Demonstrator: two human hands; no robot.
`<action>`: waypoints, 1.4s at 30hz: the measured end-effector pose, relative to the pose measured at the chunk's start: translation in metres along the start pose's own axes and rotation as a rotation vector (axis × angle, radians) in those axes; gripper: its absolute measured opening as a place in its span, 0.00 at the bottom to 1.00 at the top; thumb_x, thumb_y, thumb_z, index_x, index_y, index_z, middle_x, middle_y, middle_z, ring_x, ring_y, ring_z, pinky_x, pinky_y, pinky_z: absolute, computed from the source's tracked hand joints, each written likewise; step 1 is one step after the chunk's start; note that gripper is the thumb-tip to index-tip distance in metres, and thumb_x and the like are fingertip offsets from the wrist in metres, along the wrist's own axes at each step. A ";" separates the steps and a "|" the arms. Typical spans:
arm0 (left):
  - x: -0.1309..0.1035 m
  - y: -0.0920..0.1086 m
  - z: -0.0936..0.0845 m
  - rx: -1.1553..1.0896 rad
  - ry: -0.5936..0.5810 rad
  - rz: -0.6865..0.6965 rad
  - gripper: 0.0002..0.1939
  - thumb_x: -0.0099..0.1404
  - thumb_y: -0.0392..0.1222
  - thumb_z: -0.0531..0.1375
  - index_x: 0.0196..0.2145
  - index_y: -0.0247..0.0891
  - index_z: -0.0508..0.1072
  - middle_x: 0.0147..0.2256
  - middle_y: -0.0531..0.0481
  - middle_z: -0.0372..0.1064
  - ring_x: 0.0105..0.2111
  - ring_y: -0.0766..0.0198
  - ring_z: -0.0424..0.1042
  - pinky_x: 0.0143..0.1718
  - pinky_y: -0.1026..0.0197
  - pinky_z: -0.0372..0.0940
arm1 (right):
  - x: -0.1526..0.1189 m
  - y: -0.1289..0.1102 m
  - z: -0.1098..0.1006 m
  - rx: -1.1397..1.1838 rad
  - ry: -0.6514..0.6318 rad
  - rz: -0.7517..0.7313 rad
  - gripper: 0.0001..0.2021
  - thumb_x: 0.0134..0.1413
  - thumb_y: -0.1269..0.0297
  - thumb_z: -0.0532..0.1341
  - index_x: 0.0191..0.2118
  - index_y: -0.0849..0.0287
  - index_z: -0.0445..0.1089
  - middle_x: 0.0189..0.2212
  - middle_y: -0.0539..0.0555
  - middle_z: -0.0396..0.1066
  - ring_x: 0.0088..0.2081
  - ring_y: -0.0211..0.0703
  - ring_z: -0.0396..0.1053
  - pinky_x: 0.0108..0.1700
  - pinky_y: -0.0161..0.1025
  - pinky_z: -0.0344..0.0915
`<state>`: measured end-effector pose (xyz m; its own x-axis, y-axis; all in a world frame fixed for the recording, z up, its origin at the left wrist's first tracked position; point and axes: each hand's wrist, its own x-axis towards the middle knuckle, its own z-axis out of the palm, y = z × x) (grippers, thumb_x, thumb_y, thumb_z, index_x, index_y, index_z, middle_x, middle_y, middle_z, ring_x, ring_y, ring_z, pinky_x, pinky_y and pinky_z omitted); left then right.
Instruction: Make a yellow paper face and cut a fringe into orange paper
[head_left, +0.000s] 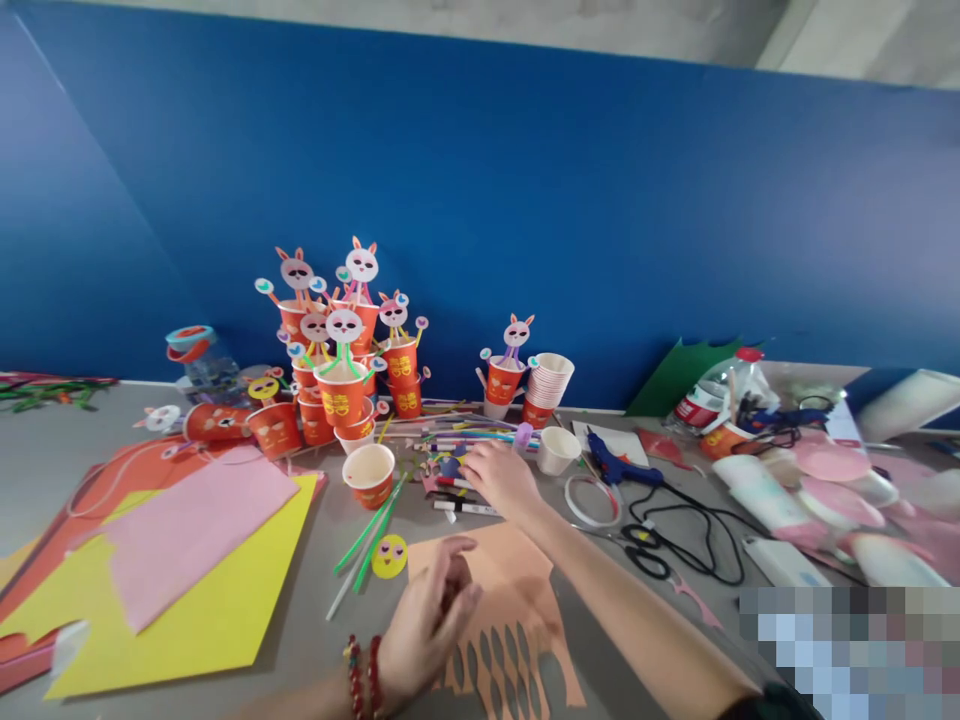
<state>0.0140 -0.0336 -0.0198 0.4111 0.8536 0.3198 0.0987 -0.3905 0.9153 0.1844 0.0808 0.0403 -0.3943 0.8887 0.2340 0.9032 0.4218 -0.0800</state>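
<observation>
My left hand, with red beads at the wrist, hovers over a peach paper sheet with rows of leaf-shaped cut-outs. Its fingers are loosely curled, thumb apart, with nothing visible between them. Further out, my right hand reaches down among markers and small paper scraps. Its fingertips are together there; what they pinch, if anything, is hidden. Beside the peach sheet lies a round yellow paper face. Green straws lie to the left, below a paper cup.
Stacked red cups with paper rabbits stand by the blue partition. Yellow paper and pink paper lie left. Right are a stack of cups, a blue glue gun with cable, tape and scissors.
</observation>
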 end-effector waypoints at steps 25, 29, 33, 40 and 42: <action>0.001 0.008 0.000 0.069 -0.131 0.120 0.08 0.69 0.38 0.52 0.41 0.38 0.70 0.33 0.46 0.69 0.33 0.63 0.69 0.35 0.63 0.63 | 0.070 -0.030 -0.038 0.279 0.174 0.108 0.13 0.71 0.61 0.45 0.50 0.59 0.63 0.40 0.55 0.75 0.41 0.40 0.72 0.40 0.33 0.65; 0.007 0.003 -0.003 -0.358 0.022 -0.175 0.15 0.70 0.50 0.52 0.45 0.37 0.66 0.35 0.49 0.65 0.22 0.71 0.60 0.22 0.67 0.60 | 0.004 -0.020 -0.070 0.803 -0.146 -0.208 0.11 0.66 0.58 0.54 0.43 0.57 0.70 0.30 0.48 0.75 0.28 0.35 0.70 0.29 0.30 0.62; 0.009 0.004 -0.010 -0.414 0.090 -0.082 0.16 0.69 0.49 0.54 0.49 0.37 0.64 0.33 0.50 0.65 0.26 0.67 0.64 0.27 0.65 0.62 | -0.066 -0.006 -0.076 0.823 -0.381 -0.118 0.08 0.59 0.65 0.60 0.40 0.55 0.77 0.25 0.47 0.74 0.27 0.36 0.68 0.28 0.30 0.59; 0.008 0.022 -0.009 0.306 -0.143 0.150 0.10 0.71 0.36 0.49 0.46 0.38 0.67 0.37 0.47 0.72 0.36 0.62 0.71 0.37 0.63 0.64 | -0.121 -0.008 -0.062 1.163 -0.335 0.200 0.12 0.54 0.60 0.65 0.43 0.59 0.75 0.33 0.53 0.76 0.33 0.41 0.72 0.33 0.34 0.67; 0.006 0.024 -0.007 0.416 -0.136 0.177 0.09 0.72 0.37 0.48 0.43 0.38 0.67 0.34 0.48 0.72 0.32 0.62 0.72 0.33 0.63 0.63 | -0.128 -0.011 -0.058 1.428 -0.365 0.224 0.18 0.52 0.57 0.67 0.46 0.61 0.71 0.34 0.55 0.75 0.32 0.41 0.72 0.32 0.35 0.68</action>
<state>0.0125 -0.0355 0.0063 0.5664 0.7195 0.4020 0.3597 -0.6546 0.6650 0.2343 -0.0483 0.0672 -0.4882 0.8609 -0.1434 0.1102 -0.1022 -0.9886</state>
